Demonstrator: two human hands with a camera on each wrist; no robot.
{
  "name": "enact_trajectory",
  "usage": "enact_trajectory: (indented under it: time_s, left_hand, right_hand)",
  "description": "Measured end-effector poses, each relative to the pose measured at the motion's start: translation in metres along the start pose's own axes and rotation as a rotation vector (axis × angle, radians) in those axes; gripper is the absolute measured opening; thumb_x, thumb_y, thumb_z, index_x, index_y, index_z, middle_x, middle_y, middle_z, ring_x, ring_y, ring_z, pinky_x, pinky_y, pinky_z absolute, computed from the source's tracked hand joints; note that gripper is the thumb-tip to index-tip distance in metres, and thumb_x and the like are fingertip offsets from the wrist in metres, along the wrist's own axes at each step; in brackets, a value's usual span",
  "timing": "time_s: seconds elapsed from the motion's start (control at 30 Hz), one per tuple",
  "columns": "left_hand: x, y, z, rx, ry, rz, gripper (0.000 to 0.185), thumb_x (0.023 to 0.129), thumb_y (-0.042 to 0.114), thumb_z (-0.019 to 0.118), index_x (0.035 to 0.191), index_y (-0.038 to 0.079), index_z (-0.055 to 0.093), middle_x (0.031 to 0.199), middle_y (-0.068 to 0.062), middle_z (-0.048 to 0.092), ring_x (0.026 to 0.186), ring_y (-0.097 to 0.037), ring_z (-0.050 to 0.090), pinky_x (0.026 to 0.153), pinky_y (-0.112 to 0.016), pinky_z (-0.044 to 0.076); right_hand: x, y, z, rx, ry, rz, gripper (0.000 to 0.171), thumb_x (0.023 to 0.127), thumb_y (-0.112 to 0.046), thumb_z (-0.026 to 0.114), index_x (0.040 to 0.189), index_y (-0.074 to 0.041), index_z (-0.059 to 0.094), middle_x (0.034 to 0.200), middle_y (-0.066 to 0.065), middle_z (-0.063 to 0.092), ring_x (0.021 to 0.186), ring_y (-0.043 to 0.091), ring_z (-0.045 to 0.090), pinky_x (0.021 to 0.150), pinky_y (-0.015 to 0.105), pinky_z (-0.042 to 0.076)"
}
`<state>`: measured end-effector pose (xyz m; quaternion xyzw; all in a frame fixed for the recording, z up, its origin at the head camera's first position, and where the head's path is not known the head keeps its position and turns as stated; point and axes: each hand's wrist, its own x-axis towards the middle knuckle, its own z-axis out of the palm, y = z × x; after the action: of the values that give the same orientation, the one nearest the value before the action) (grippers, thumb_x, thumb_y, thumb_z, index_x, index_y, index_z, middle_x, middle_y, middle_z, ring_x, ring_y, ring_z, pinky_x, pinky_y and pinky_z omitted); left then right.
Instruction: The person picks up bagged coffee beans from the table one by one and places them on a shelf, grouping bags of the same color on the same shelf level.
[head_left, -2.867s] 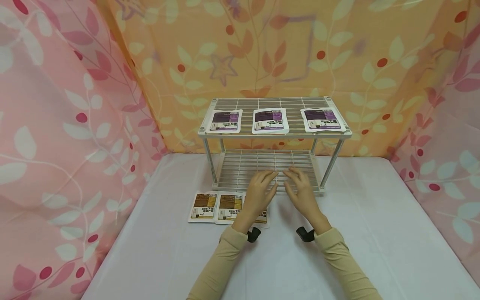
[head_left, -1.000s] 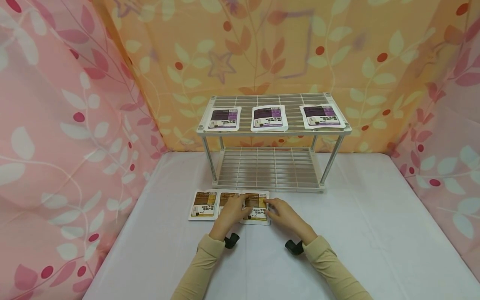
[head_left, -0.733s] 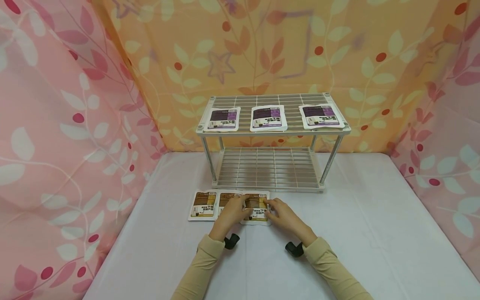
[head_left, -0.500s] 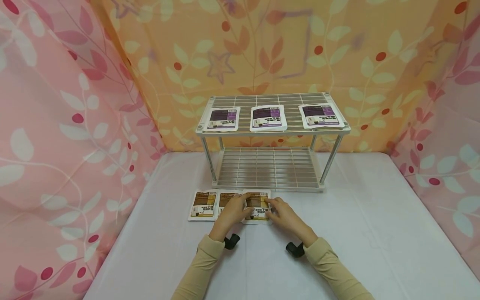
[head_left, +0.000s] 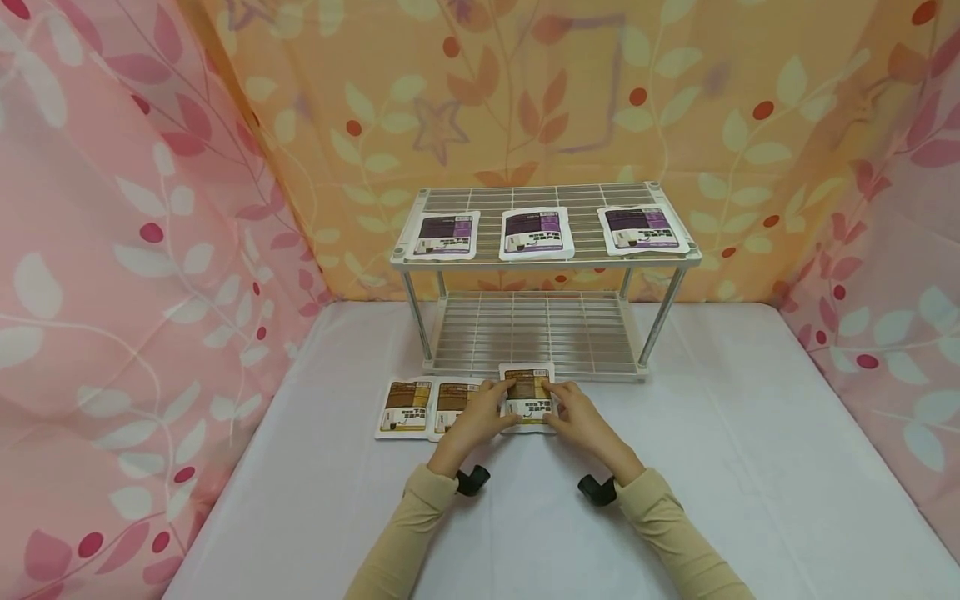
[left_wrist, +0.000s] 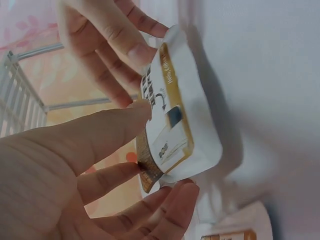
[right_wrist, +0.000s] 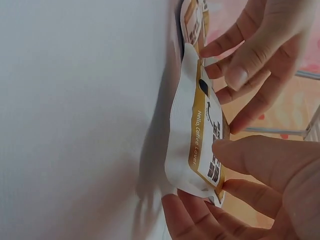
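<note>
Brown pouch (head_left: 527, 396) — lifted off the sheet, held between both hands just in front of the rack's lower shelf. Left hand (head_left: 480, 417) pinches its left edge, thumb on the printed face and fingers curled behind; the left wrist view shows the same, thumb (left_wrist: 100, 135) on the label, fingers under the back. Right hand (head_left: 581, 417) pinches the right edge likewise; in the right wrist view its thumb (right_wrist: 260, 160) lies on the front and the fingers hook round the lower rim of the pouch (right_wrist: 197, 135). Both sleeves (head_left: 420, 517) are tan, with a black camera mount at each wrist.

Just left of the hands, two more brown pouches (head_left: 405, 407) lie flat on the sheet, side by side — the nearer one partly hidden by the left hand.

Surface: white sheet (head_left: 750, 467) over a table. Beyond the hands stands a white wire rack (head_left: 652, 333) with two shelves. Three purple pouches (head_left: 537, 232) lie in a row on the top shelf, apart from each other. Behind it an orange leaf-print curtain (head_left: 525, 83); pink leaf-print curtains at both sides.

Change: half a second ago the held pouch lay on the sheet, touching the row of two, with both hands at its edges. Now it is raised and closer to the rack, apart from the row.
</note>
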<state>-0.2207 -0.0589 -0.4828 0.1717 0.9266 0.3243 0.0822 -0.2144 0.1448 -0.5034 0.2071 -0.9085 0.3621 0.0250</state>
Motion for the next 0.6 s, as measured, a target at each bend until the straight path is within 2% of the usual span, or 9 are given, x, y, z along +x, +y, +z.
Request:
enact_trajectory:
  time_s: [0.1, 0.37, 0.6]
  left_hand:
    - [0.003, 0.002, 0.004, -0.001, -0.002, 0.029, 0.069, 0.081, 0.023, 0.072, 0.14, 0.008, 0.039, 0.125, -0.019, 0.046, 0.092, -0.023, 0.054, 0.076, -0.036, 0.05]
    - [0.013, 0.011, 0.015, -0.003, 0.013, 0.048, 0.076, 0.074, 0.011, 0.077, 0.14, 0.008, 0.04, 0.134, -0.023, 0.039, 0.114, -0.033, 0.049, 0.092, -0.043, 0.047]
    - [0.02, 0.019, 0.02, -0.005, 0.031, 0.04, 0.073, 0.075, 0.002, 0.073, 0.14, 0.01, 0.04, 0.139, -0.021, 0.037, 0.125, -0.036, 0.04, 0.096, -0.044, 0.045]
  right_hand:
    - [0.0, 0.003, -0.005, -0.006, 0.005, 0.016, 0.062, 0.078, -0.007, 0.071, 0.133, 0.006, 0.044, 0.113, 0.025, 0.052, 0.08, 0.023, 0.055, 0.065, 0.029, 0.047]
    - [0.0, 0.012, -0.014, -0.002, 0.017, 0.032, 0.071, 0.073, -0.004, 0.074, 0.135, 0.007, 0.041, 0.122, 0.028, 0.049, 0.09, 0.032, 0.057, 0.07, 0.037, 0.051]
    - [0.0, 0.017, -0.021, -0.001, 0.029, 0.048, 0.074, 0.071, -0.002, 0.075, 0.135, 0.008, 0.04, 0.123, 0.028, 0.049, 0.088, 0.032, 0.057, 0.062, 0.027, 0.051]
